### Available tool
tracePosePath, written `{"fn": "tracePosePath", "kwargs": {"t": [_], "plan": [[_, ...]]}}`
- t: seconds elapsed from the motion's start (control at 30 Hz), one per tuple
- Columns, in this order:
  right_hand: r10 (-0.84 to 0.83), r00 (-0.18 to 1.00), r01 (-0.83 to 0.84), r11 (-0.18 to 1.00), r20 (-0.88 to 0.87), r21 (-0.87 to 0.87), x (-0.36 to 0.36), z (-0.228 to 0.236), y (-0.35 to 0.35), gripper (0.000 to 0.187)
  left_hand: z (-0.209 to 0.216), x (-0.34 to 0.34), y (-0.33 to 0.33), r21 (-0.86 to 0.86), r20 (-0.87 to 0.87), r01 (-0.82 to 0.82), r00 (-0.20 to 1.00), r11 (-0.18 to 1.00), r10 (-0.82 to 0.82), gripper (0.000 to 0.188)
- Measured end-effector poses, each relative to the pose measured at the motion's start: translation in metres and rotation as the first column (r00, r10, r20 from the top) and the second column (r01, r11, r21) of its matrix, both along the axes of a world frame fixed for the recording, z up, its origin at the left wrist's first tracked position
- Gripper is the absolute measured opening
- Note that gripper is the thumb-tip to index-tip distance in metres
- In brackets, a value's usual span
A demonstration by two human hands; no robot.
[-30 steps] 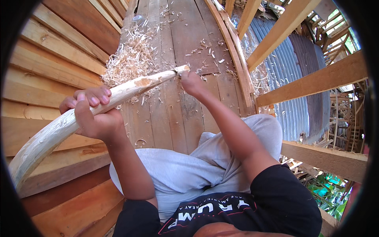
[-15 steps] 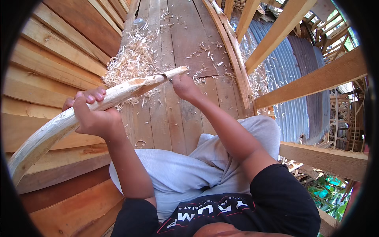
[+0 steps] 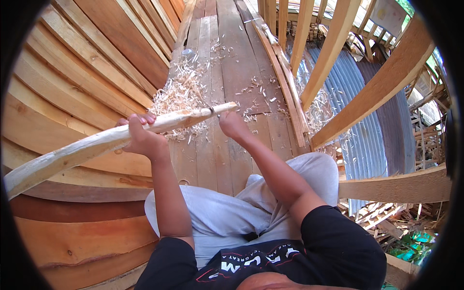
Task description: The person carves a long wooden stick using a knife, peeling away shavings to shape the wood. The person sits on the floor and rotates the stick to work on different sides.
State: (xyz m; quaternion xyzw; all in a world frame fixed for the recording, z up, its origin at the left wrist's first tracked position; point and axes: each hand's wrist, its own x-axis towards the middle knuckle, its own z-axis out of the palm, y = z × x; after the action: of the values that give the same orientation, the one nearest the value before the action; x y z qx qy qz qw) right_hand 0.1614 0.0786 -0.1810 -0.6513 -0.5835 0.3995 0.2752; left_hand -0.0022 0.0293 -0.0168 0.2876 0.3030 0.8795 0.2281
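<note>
A long, peeled, curved wooden pole (image 3: 94,144) slants across in front of me, its thick end at the left rim and its thin end over the floorboards. My left hand (image 3: 145,137) is wrapped round its middle, thumb on the near side. Close by the thin end, my right hand (image 3: 234,124) is closed in a fist. A dark, narrow knife blade (image 3: 211,109) crosses the pole just left of that fist; the handle is hidden in my fingers. The wood has a notched, cut stretch near the blade.
Curled wood shavings (image 3: 181,92) heap on the plank floor (image 3: 212,159) beyond the pole. Stacked boards (image 3: 63,96) line the left side. Wooden railing posts (image 3: 333,53) stand at right, with corrugated metal sheets (image 3: 357,125) beyond. A small clear container (image 3: 188,53) sits past the shavings.
The whole view has shifted, so floor, pole and hands appear lower and further right. The pole lies flatter now. Both hands keep their grips, and the blade stays near the thin end.
</note>
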Motion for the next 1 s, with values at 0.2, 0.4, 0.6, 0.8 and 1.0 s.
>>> {"fn": "tracePosePath", "kwargs": {"t": [0.2,0.4,0.6,0.8,1.0], "plan": [[-0.006,1.000,0.006,1.000,0.018,0.017,0.009,0.000,0.006,0.056,0.002,0.002,-0.008,0.040,-0.033,-0.012,0.999,0.999,0.013,0.021],[-0.040,0.999,0.040,0.999,0.025,-0.008,0.004,-0.003,0.001,0.058,0.004,0.003,-0.005,0.032,0.002,-0.035,0.999,0.999,0.035,0.022],[0.015,0.999,-0.015,1.000,0.049,0.001,0.009,-0.006,0.014,0.058,0.010,0.010,-0.006,0.008,0.035,-0.044,0.998,0.999,0.044,0.021],[-0.025,0.999,0.025,1.000,0.038,0.006,0.008,-0.023,0.016,0.058,0.009,0.008,-0.005,0.025,0.019,-0.070,0.997,0.997,0.070,0.022],[-0.021,0.998,0.021,1.000,0.052,-0.011,0.000,-0.007,0.010,0.057,0.006,0.004,-0.008,0.044,0.033,-0.052,0.998,0.998,0.050,0.024]]}}
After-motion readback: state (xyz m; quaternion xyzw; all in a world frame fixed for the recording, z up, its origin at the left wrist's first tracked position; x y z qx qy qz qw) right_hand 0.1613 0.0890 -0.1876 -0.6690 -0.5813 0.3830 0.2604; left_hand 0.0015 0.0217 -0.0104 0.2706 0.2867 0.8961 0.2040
